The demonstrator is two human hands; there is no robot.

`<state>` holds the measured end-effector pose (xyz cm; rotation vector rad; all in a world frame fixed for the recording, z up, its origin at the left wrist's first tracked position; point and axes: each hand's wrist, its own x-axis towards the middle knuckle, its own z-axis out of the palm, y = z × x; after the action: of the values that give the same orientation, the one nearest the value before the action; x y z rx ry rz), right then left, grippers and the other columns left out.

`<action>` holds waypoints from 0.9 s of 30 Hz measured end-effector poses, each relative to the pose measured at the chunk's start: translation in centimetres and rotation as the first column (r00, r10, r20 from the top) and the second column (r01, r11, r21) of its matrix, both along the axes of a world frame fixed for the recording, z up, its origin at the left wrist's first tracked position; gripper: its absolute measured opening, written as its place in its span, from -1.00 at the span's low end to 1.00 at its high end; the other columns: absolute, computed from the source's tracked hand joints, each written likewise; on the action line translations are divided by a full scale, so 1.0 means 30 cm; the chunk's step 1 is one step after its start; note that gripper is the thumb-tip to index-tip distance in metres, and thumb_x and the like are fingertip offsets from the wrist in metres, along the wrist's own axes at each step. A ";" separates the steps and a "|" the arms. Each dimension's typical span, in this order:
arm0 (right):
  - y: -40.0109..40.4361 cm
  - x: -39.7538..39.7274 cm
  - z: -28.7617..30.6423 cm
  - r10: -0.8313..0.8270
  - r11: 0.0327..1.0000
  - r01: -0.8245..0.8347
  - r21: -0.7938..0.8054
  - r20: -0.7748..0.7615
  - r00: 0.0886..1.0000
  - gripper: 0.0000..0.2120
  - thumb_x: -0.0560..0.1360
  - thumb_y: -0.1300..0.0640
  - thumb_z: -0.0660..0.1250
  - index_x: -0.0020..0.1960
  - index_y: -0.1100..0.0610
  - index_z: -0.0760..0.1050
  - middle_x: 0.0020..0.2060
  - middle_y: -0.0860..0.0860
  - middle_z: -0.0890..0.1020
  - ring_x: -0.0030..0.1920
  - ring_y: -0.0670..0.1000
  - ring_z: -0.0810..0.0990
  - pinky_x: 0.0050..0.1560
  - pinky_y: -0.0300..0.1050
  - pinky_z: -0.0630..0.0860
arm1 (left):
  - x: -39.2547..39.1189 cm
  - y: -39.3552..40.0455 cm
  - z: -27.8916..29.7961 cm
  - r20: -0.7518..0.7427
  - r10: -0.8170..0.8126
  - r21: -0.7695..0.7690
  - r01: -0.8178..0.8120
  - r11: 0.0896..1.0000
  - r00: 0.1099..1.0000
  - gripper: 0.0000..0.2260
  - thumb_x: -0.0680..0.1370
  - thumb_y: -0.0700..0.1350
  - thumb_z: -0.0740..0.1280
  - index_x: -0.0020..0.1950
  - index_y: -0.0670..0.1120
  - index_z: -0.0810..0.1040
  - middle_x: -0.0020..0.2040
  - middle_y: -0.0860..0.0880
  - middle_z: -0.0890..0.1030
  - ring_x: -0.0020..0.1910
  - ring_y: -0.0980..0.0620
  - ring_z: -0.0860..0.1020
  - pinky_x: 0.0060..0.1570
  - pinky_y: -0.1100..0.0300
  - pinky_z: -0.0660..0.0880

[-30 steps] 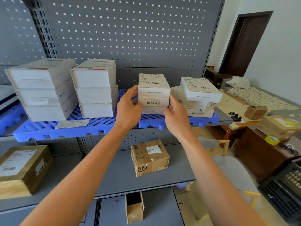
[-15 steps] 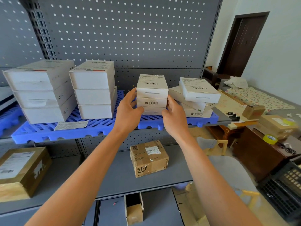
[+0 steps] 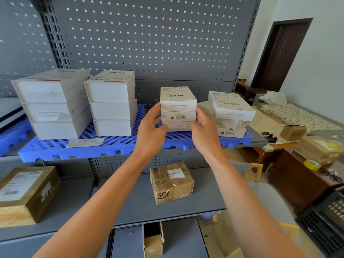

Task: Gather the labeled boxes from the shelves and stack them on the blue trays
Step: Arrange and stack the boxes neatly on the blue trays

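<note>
While both arms reach up to the upper shelf, the head view shows the left hand (image 3: 151,128) and right hand (image 3: 204,131) clasping a small stack of three white labeled boxes (image 3: 178,108) from either side, fingers curled round its lower flanks, thumbs toward the front. The stack stands upright on the blue tray (image 3: 115,146), near its right half.

Judged step: squaring up or seating this stack on the tray. Whether its base is fully down I cannot tell; the hands cover the bottom corners.

Just beside it, to the right, a looser pile of white boxes (image 3: 229,113), its top box skewed and overhanging. Left on the same tray, two taller stacks of large white boxes (image 3: 54,103) (image 3: 112,103), neatly aligned. A loose paper slip (image 3: 85,142) lies flat at the tray's front.

Lower shelf: an SF cardboard carton (image 3: 172,182), labeled, standing alone near the middle; a larger brown taped parcel (image 3: 24,192) at far left. Both look like candidates still to gather.

Next move, as I read it: let go without nudging the top box out of line, keep clear of the skewed pile alongside, then drop down to the carton below.
</note>
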<state>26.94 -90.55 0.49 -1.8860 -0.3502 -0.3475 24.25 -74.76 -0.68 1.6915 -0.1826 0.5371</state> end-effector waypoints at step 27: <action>-0.056 -0.025 -0.016 0.077 0.995 -0.076 0.056 -0.012 0.997 -0.34 0.46 0.46 0.04 0.36 -0.10 0.47 0.19 -0.14 0.63 0.25 -0.13 0.56 0.26 -0.04 0.55 | -0.022 -0.038 -0.022 -0.005 0.005 0.019 -0.005 1.000 1.000 -0.34 0.52 -0.42 0.23 0.53 0.11 0.36 0.40 0.19 0.51 0.41 0.11 0.46 0.29 0.11 0.53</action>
<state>26.20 -92.24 0.00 -1.8142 -0.3984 -0.2889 23.59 -75.91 -1.33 1.7117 -0.1803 0.5358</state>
